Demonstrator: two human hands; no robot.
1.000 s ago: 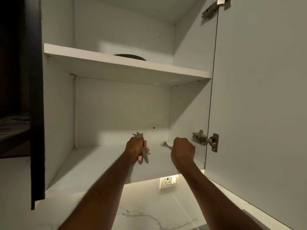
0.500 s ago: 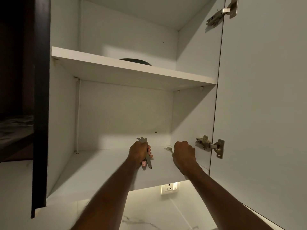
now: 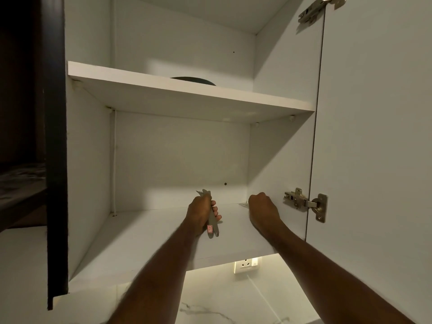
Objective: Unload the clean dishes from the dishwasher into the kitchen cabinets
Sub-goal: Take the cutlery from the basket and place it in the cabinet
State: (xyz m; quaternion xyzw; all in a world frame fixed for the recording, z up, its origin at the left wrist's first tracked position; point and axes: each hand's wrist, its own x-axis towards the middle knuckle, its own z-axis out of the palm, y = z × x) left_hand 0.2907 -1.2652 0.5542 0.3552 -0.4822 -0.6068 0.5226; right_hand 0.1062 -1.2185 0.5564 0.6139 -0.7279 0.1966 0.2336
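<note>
Holding item one: a bundle of cutlery (image 3: 211,218), fork tines showing at the top and flat handles below, one handle bearing a small red sticker. The left hand (image 3: 201,215) grips it in a closed fist, fingers wrapped round the shafts, the bundle roughly upright over the lower shelf (image 3: 149,232) of the open wall cabinet (image 3: 182,155). Gripped mid-shaft, probably so the pieces stay together until laid down.

Item two: a second metal piece (image 3: 243,204), only a pale tip visible beside the right hand (image 3: 263,210). That hand is curled into a fist near the right inner wall, its back to the camera; what it clamps, if anything beyond that tip, cannot be told.

Item three: a dark plate or bowl (image 3: 192,80) on the upper shelf (image 3: 187,94), only its rim showing, apparently already stored.

Fixtures: cabinet door (image 3: 374,136) swung wide to the right on its hinge (image 3: 306,203), giving both arms room; wall socket (image 3: 245,264) and marble counter (image 3: 210,307) beneath.

Status, by judgement: cutlery at the shelf, not yet released; setting it flat is the likely step in hand.
</note>
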